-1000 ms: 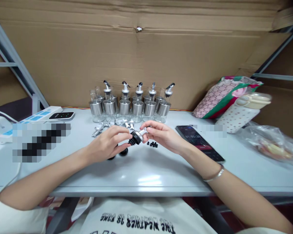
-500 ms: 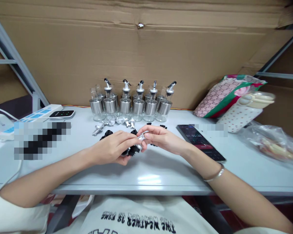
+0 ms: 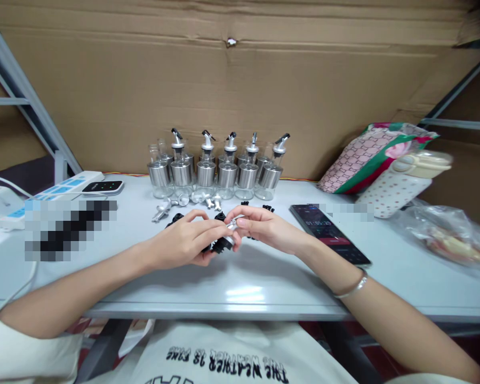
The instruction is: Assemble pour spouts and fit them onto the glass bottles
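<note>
The spout (image 3: 225,240) sat pinched between both hands just above the counter (image 3: 240,282), in front of the bottles (image 3: 218,173). The left hand (image 3: 184,242) gripped its black stopper; the right hand (image 3: 264,226) held the metal tip. It looked light, stiff and smooth, probably best gripped by the ribbed stopper.

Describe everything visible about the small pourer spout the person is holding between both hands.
The pourer spout is a small part with a black ribbed stopper end and a shiny metal-looking upper section. It is held just above the pale table, tilted, its black end toward the left hand and its silver end toward the right hand. Fingers of both hands pinch it and hide much of it, so finer details cannot be made out. Similar loose black and silver parts lie behind it.
</note>
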{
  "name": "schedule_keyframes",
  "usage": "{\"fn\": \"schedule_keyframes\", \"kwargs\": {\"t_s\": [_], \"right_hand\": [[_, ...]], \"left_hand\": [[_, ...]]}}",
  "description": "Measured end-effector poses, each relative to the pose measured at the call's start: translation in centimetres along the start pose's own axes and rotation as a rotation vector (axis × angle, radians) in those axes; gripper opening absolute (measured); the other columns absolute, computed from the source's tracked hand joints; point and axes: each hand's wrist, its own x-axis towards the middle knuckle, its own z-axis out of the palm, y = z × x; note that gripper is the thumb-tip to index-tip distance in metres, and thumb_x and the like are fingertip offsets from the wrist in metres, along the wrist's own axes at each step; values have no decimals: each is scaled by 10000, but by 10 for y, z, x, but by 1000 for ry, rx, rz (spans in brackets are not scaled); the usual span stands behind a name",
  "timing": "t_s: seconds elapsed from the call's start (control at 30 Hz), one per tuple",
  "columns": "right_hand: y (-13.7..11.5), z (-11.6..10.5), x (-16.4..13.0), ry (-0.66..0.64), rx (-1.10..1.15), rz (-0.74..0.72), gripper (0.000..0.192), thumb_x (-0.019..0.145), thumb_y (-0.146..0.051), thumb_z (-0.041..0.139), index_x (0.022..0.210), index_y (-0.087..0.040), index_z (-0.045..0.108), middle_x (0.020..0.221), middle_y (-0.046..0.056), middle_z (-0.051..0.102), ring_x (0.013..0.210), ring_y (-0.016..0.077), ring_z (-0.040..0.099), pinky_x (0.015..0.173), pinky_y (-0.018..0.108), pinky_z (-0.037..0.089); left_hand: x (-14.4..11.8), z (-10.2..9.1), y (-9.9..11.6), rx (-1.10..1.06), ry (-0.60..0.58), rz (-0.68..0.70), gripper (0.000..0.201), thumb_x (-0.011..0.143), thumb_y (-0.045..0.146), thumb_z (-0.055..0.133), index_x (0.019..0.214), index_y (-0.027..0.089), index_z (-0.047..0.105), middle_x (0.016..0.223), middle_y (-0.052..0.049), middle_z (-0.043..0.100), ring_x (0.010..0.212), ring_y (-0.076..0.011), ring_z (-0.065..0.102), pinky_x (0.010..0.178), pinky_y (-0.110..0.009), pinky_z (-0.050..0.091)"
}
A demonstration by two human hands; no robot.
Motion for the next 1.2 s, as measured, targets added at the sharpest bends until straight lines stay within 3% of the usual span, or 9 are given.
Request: {"fn": "schedule_keyframes", "kwargs": {"t_s": [0.17,0.37,0.6,0.67,0.83,1.0,1.2], "right_hand": [[-1,0,0,10,-23,22,214,847,-349,627,967,-176,587,712,4,659,692,153,660,761,329,472],[2,0,1,3,-89,3,238,866,-379,603,993,-180,574,728,-9,640,667,126,641,718,301,472],[5,9,2,98,-213,61,403,909,-416,518,1226,-195,403,601,-57,578,475,105,562,571,289,441],[6,12,3,87,-225,28,361,888,-408,544,1156,-186,446,628,-48,572,522,109,579,603,295,460],[12,18,9,116,-178,-62,346,763,-287,668,1031,-192,470,908,22,575,784,140,601,737,322,493],[14,22,10,218,-324,-137,247,757,-255,633,953,-196,494,919,29,554,856,153,539,723,304,465],[15,22,10,201,-342,-170,227,765,-254,598,966,-197,507,976,48,556,888,163,530,719,302,461]], "left_hand": [[1,-2,2,37,0,-6,367,853,100,407,1210,180,382,1039,-69,693,919,-169,626,908,-351,326],[4,-7,9,85,-67,-62,354,831,83,390,1167,184,430,1054,-71,667,819,-163,605,786,-325,288],[2,-6,4,-39,-84,-219,455,840,132,310,1282,210,388,882,-26,635,674,-148,542,761,-331,279],[1,-4,2,-96,-81,-278,430,866,154,300,1289,205,363,879,-15,640,659,-141,537,773,-334,272],[0,-2,5,-198,-61,-422,303,944,230,304,1244,204,333,987,-25,648,727,-143,552,806,-331,277],[2,-5,8,-258,-71,-520,268,977,310,300,1222,207,331,915,-6,646,763,-146,565,875,-356,276],[2,-4,11,-244,-11,-568,255,968,350,341,1172,199,355,811,29,611,757,-142,560,911,-398,234]]}}
